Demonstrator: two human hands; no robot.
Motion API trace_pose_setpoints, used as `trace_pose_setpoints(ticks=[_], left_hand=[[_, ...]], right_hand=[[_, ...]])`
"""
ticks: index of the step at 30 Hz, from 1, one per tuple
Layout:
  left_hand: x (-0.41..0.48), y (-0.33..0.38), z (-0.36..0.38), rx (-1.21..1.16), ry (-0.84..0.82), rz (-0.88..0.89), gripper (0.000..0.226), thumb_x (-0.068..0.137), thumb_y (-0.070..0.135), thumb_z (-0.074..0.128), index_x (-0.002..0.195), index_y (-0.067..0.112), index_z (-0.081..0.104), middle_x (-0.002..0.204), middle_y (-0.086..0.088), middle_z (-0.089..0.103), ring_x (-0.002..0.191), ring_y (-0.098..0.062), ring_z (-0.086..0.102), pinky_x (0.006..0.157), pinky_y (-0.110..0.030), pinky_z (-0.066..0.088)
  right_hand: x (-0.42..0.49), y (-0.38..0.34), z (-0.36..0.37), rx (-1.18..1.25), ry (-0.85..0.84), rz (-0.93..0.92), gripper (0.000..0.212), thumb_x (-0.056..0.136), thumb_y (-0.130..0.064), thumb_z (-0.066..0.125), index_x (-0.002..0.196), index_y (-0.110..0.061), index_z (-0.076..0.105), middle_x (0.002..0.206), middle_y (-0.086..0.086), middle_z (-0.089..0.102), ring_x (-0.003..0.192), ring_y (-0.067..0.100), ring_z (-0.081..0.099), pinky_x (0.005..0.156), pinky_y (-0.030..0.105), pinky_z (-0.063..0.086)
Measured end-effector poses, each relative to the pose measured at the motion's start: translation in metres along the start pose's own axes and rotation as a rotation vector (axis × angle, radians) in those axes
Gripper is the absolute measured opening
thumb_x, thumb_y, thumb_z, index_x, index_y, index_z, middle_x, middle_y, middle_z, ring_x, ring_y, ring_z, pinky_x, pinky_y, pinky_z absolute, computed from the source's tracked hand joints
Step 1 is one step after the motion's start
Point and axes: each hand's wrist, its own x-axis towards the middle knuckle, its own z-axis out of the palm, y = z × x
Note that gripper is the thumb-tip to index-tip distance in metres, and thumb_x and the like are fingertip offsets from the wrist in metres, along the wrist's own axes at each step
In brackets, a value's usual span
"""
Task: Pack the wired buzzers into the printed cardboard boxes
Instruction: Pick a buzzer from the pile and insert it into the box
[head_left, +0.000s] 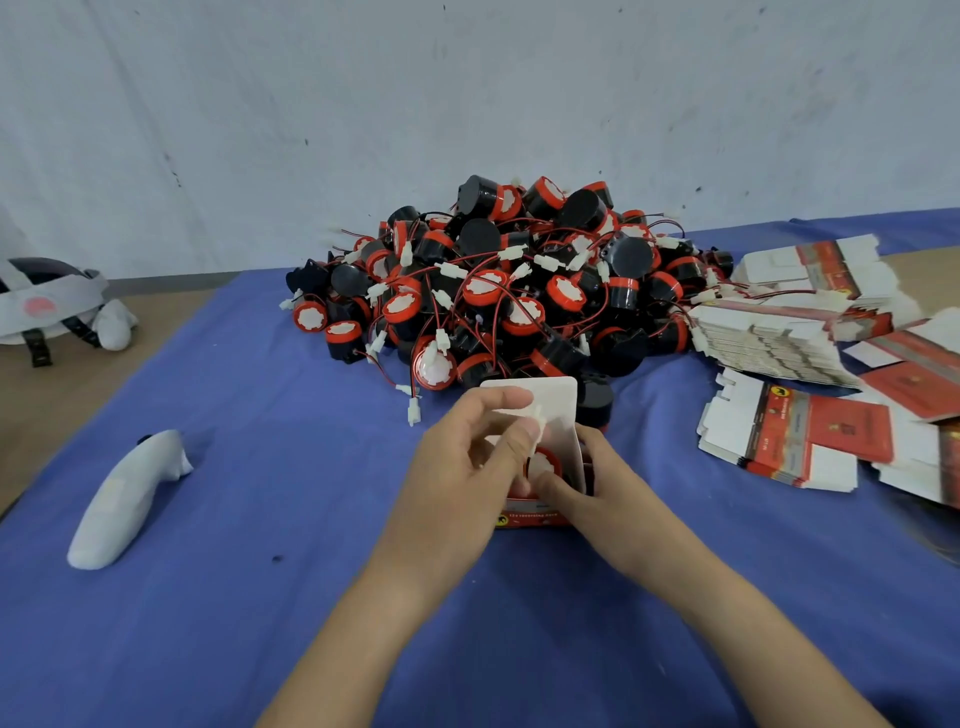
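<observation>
From my head camera, my left grip pinches a white connector between thumb and fingertips, just above the mouth of an open printed cardboard box. My right grip curls round the right side of that box, with the thumb lying across its front edge. The box stands on the blue cloth that covers the counter. It has a red printed front with a small yellow mark, and its white lid flap stands up behind my fingers. Inside it sits a wired buzzer, showing a red ring around a whitish face. Just behind the box rises a heap of buzzers, black round bodies with red rims, thin red and black wires and white plugs all tangled together. To the right lie stacks of flat boxes, white and red. A white controller lies well to my left, and a headset sits at the far left edge.
</observation>
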Motion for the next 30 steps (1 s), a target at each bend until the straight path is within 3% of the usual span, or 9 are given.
trace_pose_setpoints(ticks=[2, 4, 9, 14, 19, 23, 27, 30], left_hand=[[0.001, -0.006, -0.002, 0.427, 0.059, 0.136, 0.013, 0.102, 0.039, 0.053, 0.113, 0.045, 0.057, 0.098, 0.022, 0.066, 0.080, -0.001, 0.061, 0.065, -0.017, 0.051], [0.002, -0.010, -0.003, 0.719, 0.070, 0.210, 0.014, 0.103, 0.040, 0.049, 0.115, 0.040, 0.056, 0.098, 0.020, 0.060, 0.093, 0.000, 0.054, 0.068, -0.018, 0.048], [0.005, -0.017, -0.004, 0.923, 0.074, 0.341, 0.011, 0.100, 0.026, 0.059, 0.101, 0.020, 0.068, 0.113, 0.007, 0.060, 0.108, -0.013, 0.044, 0.088, -0.034, 0.049], [0.010, -0.020, -0.010, 0.958, 0.074, 0.137, 0.031, 0.104, 0.038, 0.046, 0.109, 0.020, 0.070, 0.142, 0.005, 0.044, 0.131, -0.013, 0.033, 0.097, -0.035, 0.047], [0.011, -0.018, -0.011, 1.099, 0.091, 0.179, 0.031, 0.105, 0.036, 0.044, 0.112, 0.023, 0.071, 0.137, 0.005, 0.053, 0.126, -0.016, 0.043, 0.085, -0.030, 0.047], [0.016, -0.020, -0.014, 1.231, 0.038, 0.131, 0.033, 0.105, 0.041, 0.036, 0.116, 0.035, 0.066, 0.131, 0.014, 0.053, 0.118, -0.010, 0.043, 0.083, -0.025, 0.044], [0.016, -0.018, -0.005, 1.229, 0.086, 0.070, 0.026, 0.106, 0.039, 0.039, 0.111, 0.035, 0.064, 0.114, 0.014, 0.058, 0.103, -0.010, 0.050, 0.064, -0.025, 0.033], [0.015, -0.022, 0.001, 1.220, 0.100, 0.025, 0.012, 0.103, 0.023, 0.050, 0.111, 0.030, 0.056, 0.111, 0.011, 0.057, 0.095, -0.013, 0.056, 0.060, -0.027, 0.038]], right_hand=[[-0.001, -0.001, 0.000, -0.001, -0.001, 0.010, 0.025, 0.097, -0.032, 0.065, 0.107, -0.048, 0.050, 0.107, -0.022, 0.066, 0.093, -0.018, 0.060, 0.069, 0.001, 0.044], [-0.001, -0.002, 0.000, -0.012, -0.002, 0.011, 0.024, 0.097, -0.031, 0.065, 0.106, -0.048, 0.051, 0.109, -0.021, 0.066, 0.093, -0.017, 0.060, 0.069, 0.001, 0.044], [-0.002, -0.002, 0.000, -0.034, -0.001, 0.009, 0.021, 0.097, -0.032, 0.063, 0.104, -0.047, 0.051, 0.109, -0.020, 0.065, 0.094, -0.016, 0.059, 0.070, 0.002, 0.045], [-0.001, 0.000, 0.000, -0.042, -0.002, 0.019, 0.023, 0.098, -0.033, 0.063, 0.107, -0.049, 0.048, 0.116, -0.020, 0.063, 0.098, -0.015, 0.059, 0.072, 0.002, 0.045], [0.000, 0.003, 0.001, -0.059, -0.001, 0.031, 0.025, 0.098, -0.037, 0.062, 0.114, -0.050, 0.048, 0.121, -0.015, 0.061, 0.105, -0.006, 0.060, 0.076, 0.008, 0.049], [0.000, 0.004, 0.002, -0.066, 0.006, 0.023, 0.022, 0.098, -0.037, 0.062, 0.109, -0.052, 0.050, 0.119, -0.014, 0.062, 0.101, -0.010, 0.060, 0.076, 0.006, 0.048], [0.002, 0.007, 0.004, -0.106, 0.009, 0.039, 0.031, 0.097, -0.042, 0.060, 0.125, -0.047, 0.048, 0.125, -0.009, 0.060, 0.117, 0.009, 0.057, 0.098, 0.031, 0.051], [0.001, 0.008, 0.006, -0.130, 0.023, 0.027, 0.034, 0.096, -0.042, 0.060, 0.128, -0.042, 0.048, 0.124, -0.008, 0.060, 0.119, 0.014, 0.055, 0.101, 0.039, 0.049]])
